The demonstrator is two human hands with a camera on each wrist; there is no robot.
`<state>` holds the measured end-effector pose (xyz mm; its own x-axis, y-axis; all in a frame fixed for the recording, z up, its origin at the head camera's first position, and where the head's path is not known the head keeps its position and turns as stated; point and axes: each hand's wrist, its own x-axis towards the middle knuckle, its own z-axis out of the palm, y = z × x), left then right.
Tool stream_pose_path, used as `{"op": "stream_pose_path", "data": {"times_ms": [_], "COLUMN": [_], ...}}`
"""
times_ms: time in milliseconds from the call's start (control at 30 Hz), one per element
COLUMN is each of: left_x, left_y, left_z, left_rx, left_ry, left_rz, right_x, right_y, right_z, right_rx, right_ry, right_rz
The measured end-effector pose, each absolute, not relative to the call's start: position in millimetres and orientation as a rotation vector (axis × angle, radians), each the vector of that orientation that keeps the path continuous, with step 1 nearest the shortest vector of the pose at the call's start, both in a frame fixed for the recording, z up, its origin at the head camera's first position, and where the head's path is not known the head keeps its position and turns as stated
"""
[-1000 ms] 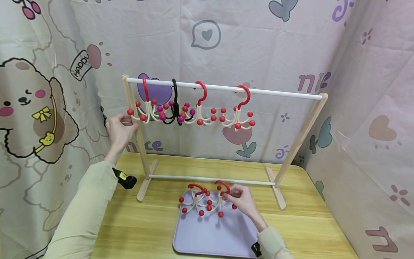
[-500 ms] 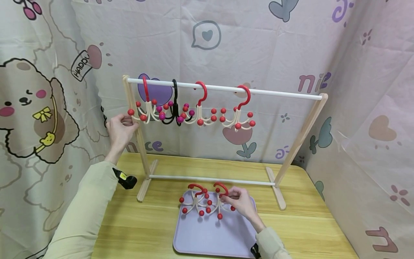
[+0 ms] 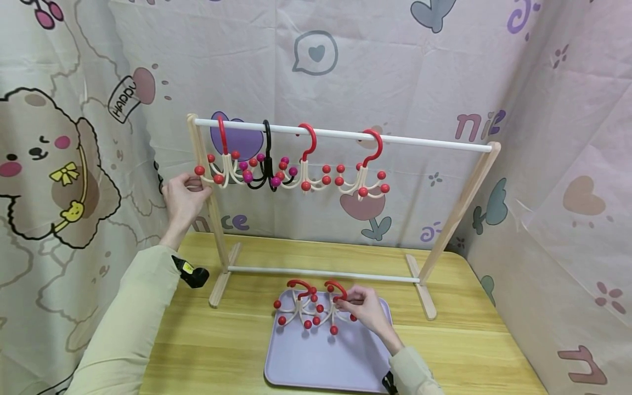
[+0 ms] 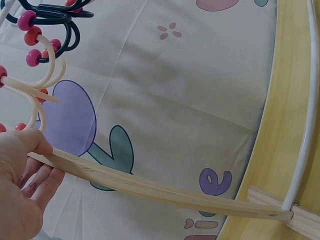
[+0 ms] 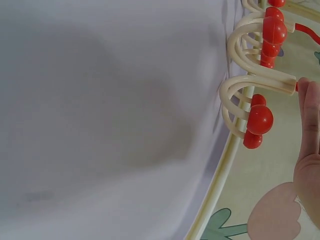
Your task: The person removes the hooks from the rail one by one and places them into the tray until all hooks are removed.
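Head view: a wooden rack (image 3: 459,206) stands on a yellow table (image 3: 474,340) before a cartoon-print curtain. The left hand (image 3: 181,198) grips the rack's left post, fingers curled round it. Four hooks hang on its white rail (image 3: 424,142): three red (image 3: 364,171) and one black (image 3: 267,164). Two more red hooks lie on a lilac tray (image 3: 321,365). The right hand (image 3: 362,308) pinches the right one of the tray hooks (image 3: 334,307) near its neck. To lift it well, it seems wise to pull it clear of its neighbour first, as their beaded arms sit close together.

Left wrist view: the thumb (image 4: 35,141) and fingers wrap the post (image 4: 150,186), steadying it.

Right wrist view: cream arms with red beads (image 5: 260,119) sit at the tray's edge (image 5: 215,180); a fingertip (image 5: 309,107) touches the hook.
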<state>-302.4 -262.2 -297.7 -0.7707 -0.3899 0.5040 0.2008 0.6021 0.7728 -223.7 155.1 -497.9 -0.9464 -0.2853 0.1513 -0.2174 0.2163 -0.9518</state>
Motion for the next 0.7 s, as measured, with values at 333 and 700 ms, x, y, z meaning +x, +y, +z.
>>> {"op": "stream_pose_path", "data": {"times_ms": [333,700], "left_x": [-302.2,-302.4], "left_y": [-262.3,-261.8], "left_z": [-297.5,-297.5], "left_rx": [0.138,0.152], "left_ry": [-2.164,-2.165], "left_rz": [-1.153,-1.158], "right_x": [-223.4,-223.6], "right_y": [156.6,159.1], "right_z": [-497.7,-498.5], "right_rx": [-0.517,-0.555], "right_ry": [2.428,2.429], "right_rz": [-1.836,-1.829]}}
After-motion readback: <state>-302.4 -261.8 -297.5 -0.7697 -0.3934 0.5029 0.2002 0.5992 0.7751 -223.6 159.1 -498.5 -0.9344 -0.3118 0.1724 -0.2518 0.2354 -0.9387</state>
